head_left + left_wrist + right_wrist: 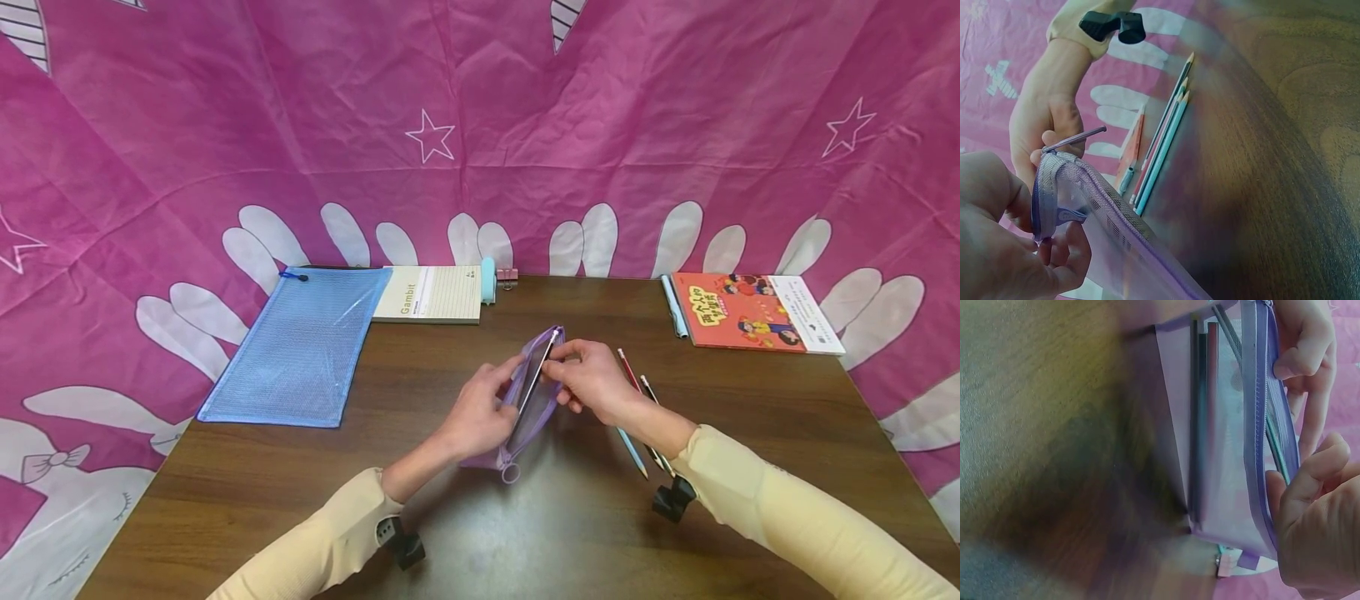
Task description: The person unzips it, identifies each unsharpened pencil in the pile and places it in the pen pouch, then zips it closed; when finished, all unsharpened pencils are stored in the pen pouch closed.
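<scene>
My left hand [480, 412] pinches one long edge of a purple mesh zip pouch [476, 461], whose mouth gapes toward me. A dark pencil [538, 371] lies slanted in that mouth, its white-tipped end at the far corner. Thumb and fingers of my right hand [596, 379] pinch this pencil at the pouch's right edge. In the right wrist view several long, slim dark and red things [1212, 394] show through the pouch wall, along its bottom seam. Beside my right forearm lie loose pencils: a red one [628, 367], a black one [649, 396] and a light blue one [632, 452].
A blue mesh zip folder [292, 358] overlaps a cream notebook [450, 296] at the back left. Next to the notebook are a light blue object [488, 283] and a pink binder clip [507, 275]. A red-orange book [738, 308] and a pale blue pen [674, 307] lie back right.
</scene>
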Demonstrator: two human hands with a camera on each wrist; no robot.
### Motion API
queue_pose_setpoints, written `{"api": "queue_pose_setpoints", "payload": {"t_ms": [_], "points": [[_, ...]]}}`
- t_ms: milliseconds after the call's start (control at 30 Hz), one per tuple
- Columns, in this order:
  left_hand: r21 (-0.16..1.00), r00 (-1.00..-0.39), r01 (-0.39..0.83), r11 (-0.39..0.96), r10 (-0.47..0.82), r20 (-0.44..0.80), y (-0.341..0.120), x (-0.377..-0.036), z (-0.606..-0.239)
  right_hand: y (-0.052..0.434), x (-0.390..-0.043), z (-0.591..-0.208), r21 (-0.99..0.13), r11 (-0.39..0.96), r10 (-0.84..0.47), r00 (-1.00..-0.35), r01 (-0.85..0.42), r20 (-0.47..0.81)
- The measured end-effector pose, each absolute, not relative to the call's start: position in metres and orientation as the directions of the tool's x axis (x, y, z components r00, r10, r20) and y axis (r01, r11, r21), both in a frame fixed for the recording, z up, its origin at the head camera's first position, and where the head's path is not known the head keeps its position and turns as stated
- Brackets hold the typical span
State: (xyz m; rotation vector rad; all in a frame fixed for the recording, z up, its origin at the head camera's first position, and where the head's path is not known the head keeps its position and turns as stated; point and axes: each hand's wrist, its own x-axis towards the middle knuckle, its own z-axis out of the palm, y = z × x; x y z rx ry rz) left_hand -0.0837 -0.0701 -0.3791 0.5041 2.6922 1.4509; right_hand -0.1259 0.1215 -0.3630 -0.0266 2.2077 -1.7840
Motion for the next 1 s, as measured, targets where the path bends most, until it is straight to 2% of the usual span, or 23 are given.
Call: {"api": "queue_pose_setpoints", "payload": {"t_ms": [400, 467, 533, 633, 700, 867, 1000], "points": [[0.823, -0.949, 0.249, 0.51, 0.299, 0.103, -0.072, -0.084, -0.379, 0.132, -0.131, -0.356, -0.923, 0.383, -0.225, -0.965, 0.036, -0.131], [0.828, -0.949, 0.243, 0.505, 0.3, 0.096, -0.072, -0.083, -0.378, 0.136, -0.134, -0.356, -0.911, 0.411, -0.219, -0.973, -0.029, -0.067], [0.833, -0.949, 0.239, 0.499, 0.302, 0.091, -0.073, -0.083, -0.377, 0.141, -0.138, -0.357, -0.866, 0.475, -0.222, -0.974, -0.155, 0.053], [0.836, -0.946, 0.245, 0.491, 0.311, 0.095, -0.073, -0.083, -0.377, 0.152, -0.146, -0.36, -0.737, 0.577, -0.27, -0.934, -0.352, 0.234], [0.833, -0.941, 0.258, 0.489, 0.323, 0.102, -0.074, -0.084, -0.378, 0.159, -0.152, -0.363, -0.655, 0.611, -0.328, -0.895, -0.445, 0.302], [0.797, -0.915, 0.339, 0.499, 0.374, 0.154, -0.077, -0.087, -0.382, 0.173, -0.16, -0.375, -0.591, 0.588, -0.48, -0.827, -0.552, 0.294], [0.771, -0.878, 0.416, 0.482, 0.435, 0.201, -0.082, -0.093, -0.383, 0.176, -0.164, -0.384, -0.542, 0.566, -0.537, -0.777, -0.621, 0.329]]}}
